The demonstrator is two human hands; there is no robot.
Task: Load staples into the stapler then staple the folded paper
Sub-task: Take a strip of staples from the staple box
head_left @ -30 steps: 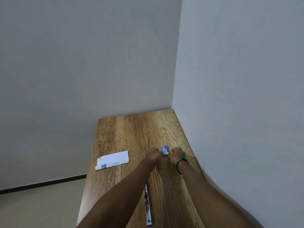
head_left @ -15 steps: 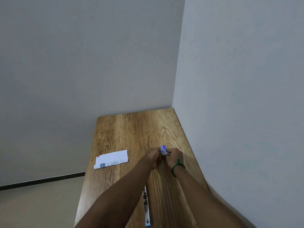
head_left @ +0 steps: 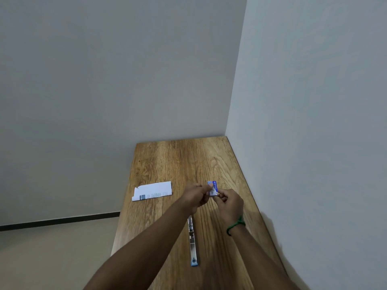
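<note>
Nearest me, both forearms enter from the bottom edge, cut off there, and reach out over the wooden counter [head_left: 178, 160]. Between them the stapler [head_left: 192, 241] lies flat on the wood, swung open lengthwise, its blue end toward me; its far end passes under the left wrist and is hidden. A green band [head_left: 235, 225] circles the right wrist.

Beyond the stapler the two hands meet. The left hand [head_left: 195, 197] has its fingers curled, thumb and fingertips pinching the left side of the staple box [head_left: 212, 188], a small white-and-blue carton. The right hand [head_left: 229, 203] is likewise curled, pinching the box's near right end. A yellowish speck shows at that pinch, too small for me to identify. I cannot tell whether the box is open, nor whether it touches the wood.

Left of the hands and well apart from them, the folded paper [head_left: 152, 191] lies flat by the counter's left edge, its print illegible.

Farther on, the counter runs into a corner where two grey walls [head_left: 125, 80] meet. At lower left, a pale floor [head_left: 52, 258] meets a dark skirting strip [head_left: 58, 221].
</note>
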